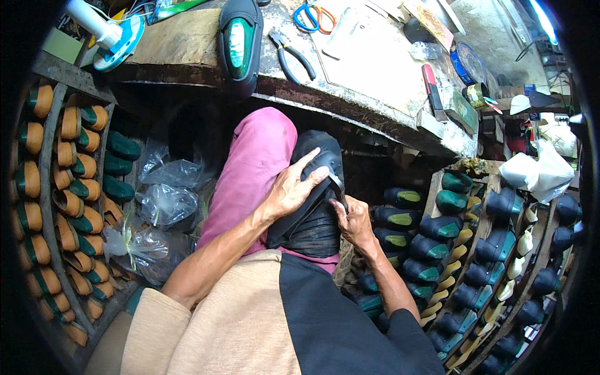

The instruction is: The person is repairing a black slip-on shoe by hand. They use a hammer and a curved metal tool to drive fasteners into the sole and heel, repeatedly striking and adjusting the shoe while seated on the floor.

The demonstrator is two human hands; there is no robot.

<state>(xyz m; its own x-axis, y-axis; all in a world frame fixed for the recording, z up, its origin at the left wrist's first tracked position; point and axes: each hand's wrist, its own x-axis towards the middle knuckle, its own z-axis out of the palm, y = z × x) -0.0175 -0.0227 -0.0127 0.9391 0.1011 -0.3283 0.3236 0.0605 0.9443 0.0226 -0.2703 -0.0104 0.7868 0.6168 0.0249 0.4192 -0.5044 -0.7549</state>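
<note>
My left hand (292, 185) rests over the black covering (317, 147) on my right knee, two of its fingers stretched apart and the others hidden. Closed near the knee's right side, my right hand (356, 222) grips the lower end of a thin, dark, curved strip (337, 185) with a pale edge. I cannot make out whether this is a blade or a strip of material. Its upper end meets the fingertips of my left hand. Dark, creased material (306, 228) lies across my thigh below the hands.
Ahead, the workbench (187, 37) bears a black shoe (239, 47), pliers (292, 57), scissors (315, 17) and a red-handled tool (432, 87). Racks of tan and green shoe parts (81, 187) stand left, dark shoes (431, 247) right. Clear plastic bags (165, 203) lie beside my left leg.
</note>
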